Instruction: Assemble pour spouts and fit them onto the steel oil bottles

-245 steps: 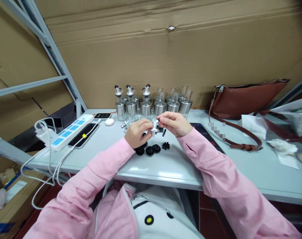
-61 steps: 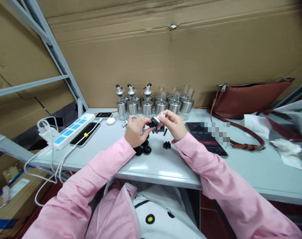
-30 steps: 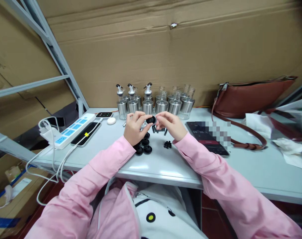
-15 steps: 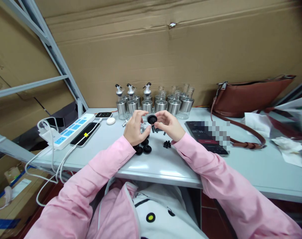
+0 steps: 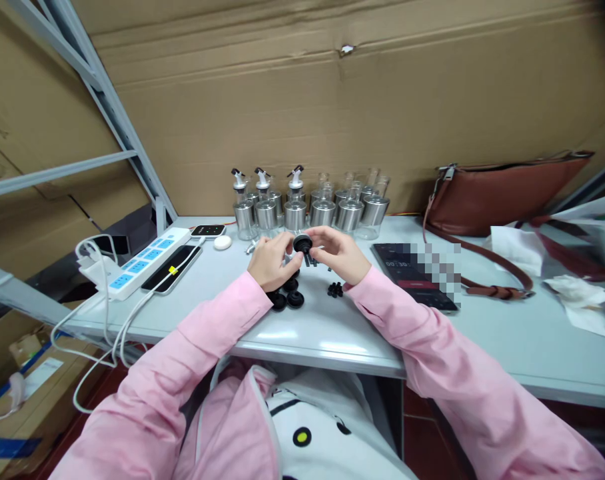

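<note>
A black ribbed bottle stopper (image 5: 303, 244) with a round flange is held between my two hands above the table. My left hand (image 5: 270, 261) is closed in a pinch at its left side, thumb tip against its lower part. From the right, the thumb and curled fingers of my right hand (image 5: 344, 256) grip its edge. More round black stoppers (image 5: 295, 299) lie below my left hand, which partly covers them. A cluster of small black parts (image 5: 335, 289) sits beside my right wrist. Short black pieces (image 5: 312, 261) lie behind the held stopper.
Glass bottles with steel sleeves (image 5: 322, 212) stand along the back, three with pourer tops (image 5: 296, 175). At left are a power strip (image 5: 145, 261), a phone (image 5: 175, 269) and cables. A larger phone (image 5: 407, 277), a brown bag (image 5: 502, 193) and tissues (image 5: 577, 293) occupy the right.
The black stopper has tipped so its narrow ribbed end faces downward, and has shifted slightly left. My left fingers have closed in toward it.
</note>
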Tool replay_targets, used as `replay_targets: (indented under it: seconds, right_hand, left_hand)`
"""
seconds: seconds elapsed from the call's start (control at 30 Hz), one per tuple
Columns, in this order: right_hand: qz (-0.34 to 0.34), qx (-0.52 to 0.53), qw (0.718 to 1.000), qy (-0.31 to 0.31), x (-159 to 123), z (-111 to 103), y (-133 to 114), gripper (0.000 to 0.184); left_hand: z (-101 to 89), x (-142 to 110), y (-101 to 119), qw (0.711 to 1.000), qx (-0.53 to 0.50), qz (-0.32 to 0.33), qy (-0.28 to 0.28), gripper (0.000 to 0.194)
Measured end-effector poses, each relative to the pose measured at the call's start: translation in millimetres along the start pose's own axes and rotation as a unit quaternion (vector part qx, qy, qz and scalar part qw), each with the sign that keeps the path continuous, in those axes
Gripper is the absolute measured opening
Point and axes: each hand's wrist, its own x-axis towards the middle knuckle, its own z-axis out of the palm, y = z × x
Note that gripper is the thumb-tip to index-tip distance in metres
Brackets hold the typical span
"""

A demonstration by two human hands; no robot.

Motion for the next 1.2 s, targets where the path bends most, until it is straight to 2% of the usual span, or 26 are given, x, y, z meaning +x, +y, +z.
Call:
replay_targets:
  seconds: [0.2,0.53,1.2]
  right_hand:
    - [0.0,-0.027,1.0,-0.004,-1.4,-0.3,0.0,0.031]
    - [-0.009,-0.074,0.997,-0.003,-4.8,0.6,-5.7,0.026]
    - [-0.003,-0.08,0.997,-0.014,-5.7,1.8,-7.5,0.023]
  left_hand:
    - [0.9,0.5,0.6,1.0,0.009,0.002,-0.012,0.016]
    - [0.7,0.1,4.5,1.0,0.024,-0.006,0.004,0.015]
    - [1.4,0.1,6.2,0.999,0.033,0.002,0.008,0.015]
